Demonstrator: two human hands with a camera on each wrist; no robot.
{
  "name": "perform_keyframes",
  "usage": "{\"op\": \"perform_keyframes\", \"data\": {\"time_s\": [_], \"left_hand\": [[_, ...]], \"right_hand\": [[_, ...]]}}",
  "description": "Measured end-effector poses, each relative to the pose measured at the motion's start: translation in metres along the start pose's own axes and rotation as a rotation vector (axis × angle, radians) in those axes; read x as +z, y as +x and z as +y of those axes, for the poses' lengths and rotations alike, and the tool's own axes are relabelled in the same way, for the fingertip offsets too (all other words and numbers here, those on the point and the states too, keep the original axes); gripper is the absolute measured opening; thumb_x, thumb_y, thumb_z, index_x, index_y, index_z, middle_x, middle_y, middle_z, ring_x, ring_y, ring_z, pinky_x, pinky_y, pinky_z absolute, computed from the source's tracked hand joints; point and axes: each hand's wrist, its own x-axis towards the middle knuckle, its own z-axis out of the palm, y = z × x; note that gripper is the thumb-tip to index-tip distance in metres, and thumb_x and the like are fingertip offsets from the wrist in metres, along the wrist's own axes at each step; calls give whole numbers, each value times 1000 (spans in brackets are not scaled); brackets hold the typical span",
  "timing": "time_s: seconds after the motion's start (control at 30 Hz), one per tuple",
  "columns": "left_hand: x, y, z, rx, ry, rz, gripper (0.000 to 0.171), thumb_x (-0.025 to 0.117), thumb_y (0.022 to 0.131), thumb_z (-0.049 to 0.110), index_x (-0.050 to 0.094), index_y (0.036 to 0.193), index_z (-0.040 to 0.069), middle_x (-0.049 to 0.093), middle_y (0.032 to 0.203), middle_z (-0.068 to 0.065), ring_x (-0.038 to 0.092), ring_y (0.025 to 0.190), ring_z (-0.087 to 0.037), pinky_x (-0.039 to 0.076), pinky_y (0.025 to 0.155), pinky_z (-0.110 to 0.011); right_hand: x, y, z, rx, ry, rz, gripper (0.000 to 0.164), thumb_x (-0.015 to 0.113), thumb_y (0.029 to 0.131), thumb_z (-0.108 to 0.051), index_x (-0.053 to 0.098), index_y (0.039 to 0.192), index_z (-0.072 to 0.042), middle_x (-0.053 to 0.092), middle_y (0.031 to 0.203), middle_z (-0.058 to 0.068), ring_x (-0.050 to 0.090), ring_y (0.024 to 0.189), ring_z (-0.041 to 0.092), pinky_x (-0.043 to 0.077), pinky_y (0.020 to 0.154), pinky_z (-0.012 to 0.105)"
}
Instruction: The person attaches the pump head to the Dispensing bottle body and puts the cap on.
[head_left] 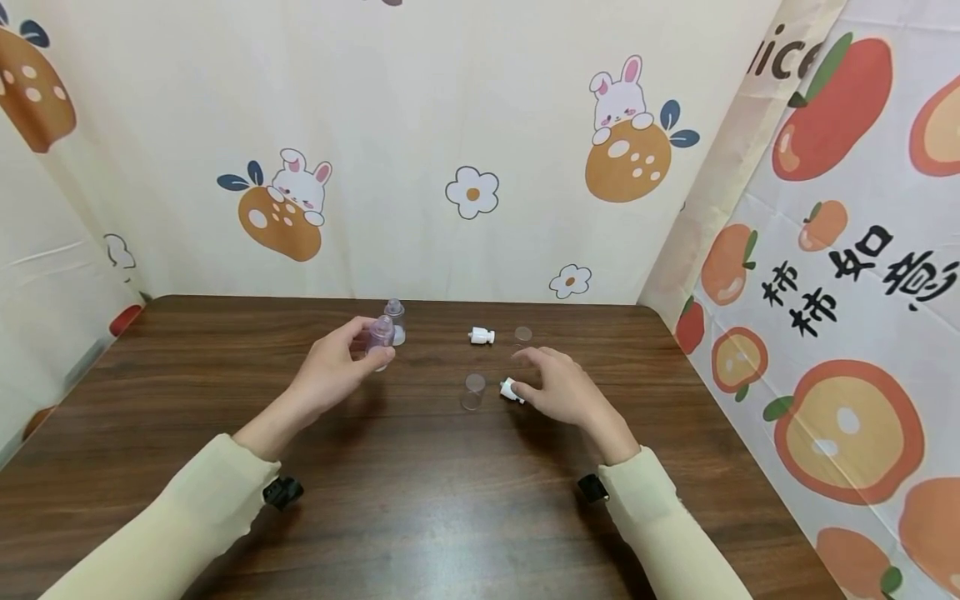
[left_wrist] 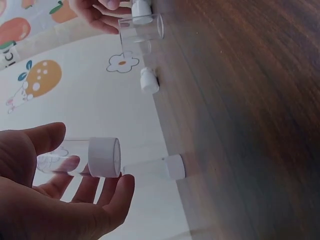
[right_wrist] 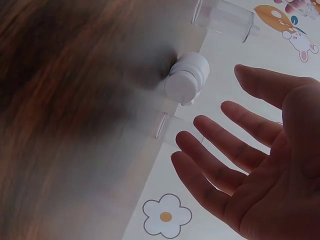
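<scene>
My left hand [head_left: 337, 367] holds a small clear, purple-tinted bottle [head_left: 380, 332] upright above the table, thumb on one side and fingers on the other. Its white base [left_wrist: 104, 157] shows in the left wrist view. Just behind it a second such bottle [head_left: 395, 313] stands on the table. On the right, my right hand [head_left: 562, 387] hovers with fingers spread and holds nothing. Nearest to its thumb lies a white pump head [head_left: 512, 390], seen end-on as a round white piece [right_wrist: 184, 82] in the right wrist view.
Another white pump head [head_left: 482, 336] lies farther back. One clear cap [head_left: 473, 392] is left of the nearer pump head, and another clear cap [head_left: 522, 335] is behind the right hand. Printed curtains [head_left: 390, 208] hang along the back and right edges of the brown table [head_left: 420, 500].
</scene>
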Motion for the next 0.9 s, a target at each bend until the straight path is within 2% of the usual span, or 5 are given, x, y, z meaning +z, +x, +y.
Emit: {"op": "perform_keyframes", "data": {"time_s": [0.47,0.67,0.9], "left_hand": [[10,-1,-1,35,25,0,43,74,101,29,63,137,8,69,130,-17,64,126,-41,51,104,-58],[14,0,-4,34,30,-10,40,74,100,27,64,135,10,69,130,-14,64,127,-40,50,105,-57],[17,0,-4,38,50,-6,41,75,100,26,64,134,7,67,130,-16,63,126,-42,51,104,-57]], "right_hand": [[5,3,-2,14,5,-62,38,78,97,-23,68,131,-8,71,128,11,68,117,28,54,98,51],[6,5,-2,13,5,-77,37,80,96,-20,69,128,-6,73,121,10,69,109,25,55,94,48],[8,9,-2,22,-9,-108,31,80,95,-18,70,122,-7,74,107,5,66,93,19,55,85,43]]}}
